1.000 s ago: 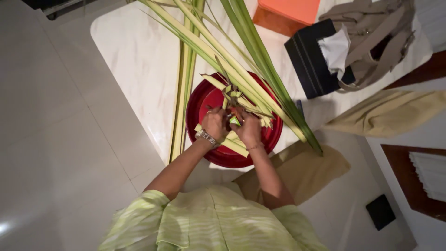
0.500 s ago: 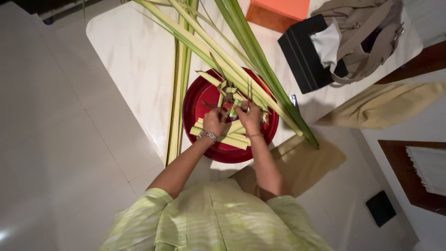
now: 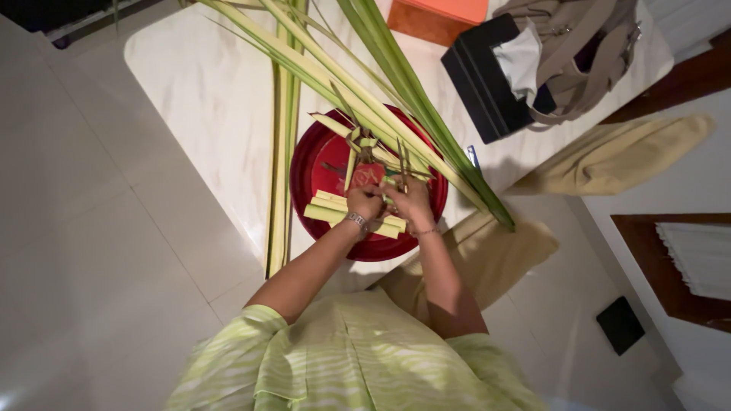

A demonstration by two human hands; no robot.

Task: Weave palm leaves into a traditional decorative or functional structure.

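While both hands work close together over the tray, the scene reads as follows.

Left hand: the left hand (image 3: 365, 202), a watch at its wrist, is closed in a narrow pinch on thin palm-leaf strips (image 3: 364, 148) above the middle of the tray.

Right hand: the right hand (image 3: 409, 204), just beside the left and touching it, has its fingers curled around the same strips; exactly how they lock cannot be told.

Tray: a round red tray (image 3: 320, 171) sits on the near part of the counter (image 3: 205, 99), under both hands.

Cut pieces: short pale-yellow leaf pieces (image 3: 327, 211) lie flat in the tray, at the left hand's near side.

Long leaves: long green palm leaves (image 3: 396, 72) cross the tray's far right edge and run to the far side; a narrower bundle (image 3: 282, 152) lies left of the tray.

Far right: a black box (image 3: 480, 84) holding white tissue, a beige bag (image 3: 579, 53) and an orange box (image 3: 442, 15).

Right: a tan cushion (image 3: 617, 156).
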